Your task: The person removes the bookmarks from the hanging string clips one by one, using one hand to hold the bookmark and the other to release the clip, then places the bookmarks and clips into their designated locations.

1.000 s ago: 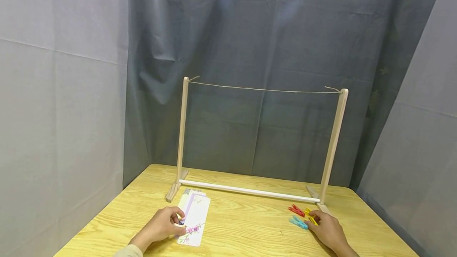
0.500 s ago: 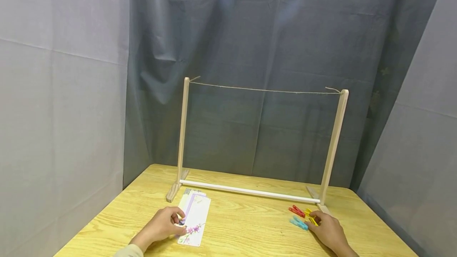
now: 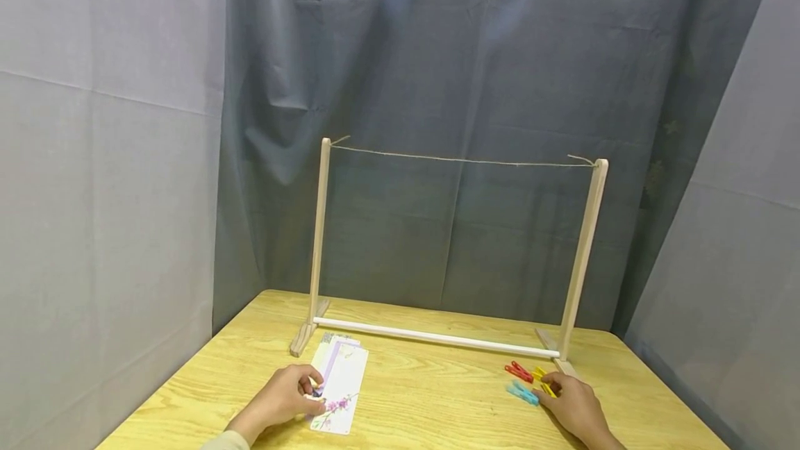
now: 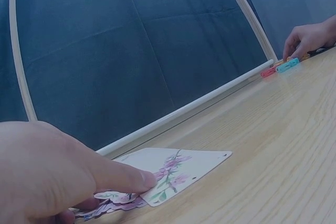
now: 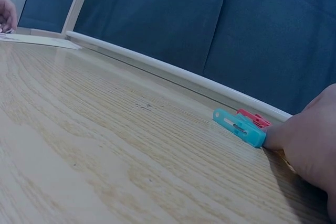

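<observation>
On the left of the table my left hand point(image 3: 284, 394) rests on a small stack of printed cards point(image 3: 346, 373), its fingers loosely bent. Its thumb lies on the top white card point(image 4: 173, 174) with purple flowers; a gap shows between thumb and forefinger. My right hand point(image 3: 575, 408) lies over yellow clothespins point(image 3: 548, 389) at the right, fingers loosely bent and thumb beside a light-blue clothespin point(image 5: 239, 127). A red clothespin point(image 3: 519, 371) is just beyond. The right hand partly hides the yellow ones. Both hands stay low at the tabletop.
A wooden frame stands behind the hands, with two uprights point(image 3: 319, 228) and a thin string point(image 3: 462, 159) tied between their tops. Its white bottom rod point(image 3: 437, 338) runs near the tabletop point(image 3: 431, 401). Grey curtains point(image 3: 400, 228) hang behind and at both sides.
</observation>
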A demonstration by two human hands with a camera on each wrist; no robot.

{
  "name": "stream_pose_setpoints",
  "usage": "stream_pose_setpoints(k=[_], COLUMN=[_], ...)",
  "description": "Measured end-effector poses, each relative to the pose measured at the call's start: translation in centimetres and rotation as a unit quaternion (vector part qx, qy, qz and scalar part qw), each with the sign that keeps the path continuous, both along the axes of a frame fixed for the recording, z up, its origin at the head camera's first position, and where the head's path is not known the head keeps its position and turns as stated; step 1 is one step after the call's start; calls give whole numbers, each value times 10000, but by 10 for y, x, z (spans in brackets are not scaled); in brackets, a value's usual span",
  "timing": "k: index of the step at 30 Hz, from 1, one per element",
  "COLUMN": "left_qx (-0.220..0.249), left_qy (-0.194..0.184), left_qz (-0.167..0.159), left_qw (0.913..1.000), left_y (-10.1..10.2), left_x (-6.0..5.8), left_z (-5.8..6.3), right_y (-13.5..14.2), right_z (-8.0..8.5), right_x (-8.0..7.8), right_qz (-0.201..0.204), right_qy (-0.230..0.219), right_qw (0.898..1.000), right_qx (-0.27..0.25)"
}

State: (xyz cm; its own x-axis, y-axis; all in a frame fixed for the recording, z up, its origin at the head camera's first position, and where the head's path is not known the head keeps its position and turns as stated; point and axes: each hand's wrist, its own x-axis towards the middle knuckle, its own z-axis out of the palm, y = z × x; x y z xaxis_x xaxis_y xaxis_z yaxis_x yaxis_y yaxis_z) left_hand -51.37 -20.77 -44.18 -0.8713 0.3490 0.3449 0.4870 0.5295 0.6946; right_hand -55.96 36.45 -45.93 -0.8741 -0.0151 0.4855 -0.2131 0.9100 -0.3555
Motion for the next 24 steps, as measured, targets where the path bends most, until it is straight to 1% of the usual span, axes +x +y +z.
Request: stream_pose_setpoints(k=[12, 20, 24], left_qx=[-52, -76, -92], left_qy=[63, -27, 1], left_qz=[60, 53, 87], left_qw=[9999, 10000, 9999], left_y=[-1, 0, -1], left_x=[-3, -4, -4], left_z=[-4, -3, -3], right_y=[-2, -2, -3], right_z=[2, 2, 3], right_x=[1, 1, 0], right_qz=[-11, -33, -45], right_qy=[-149, -231, -294], right_qw=[9999, 9997, 9995], right_qx=[46, 49, 59])
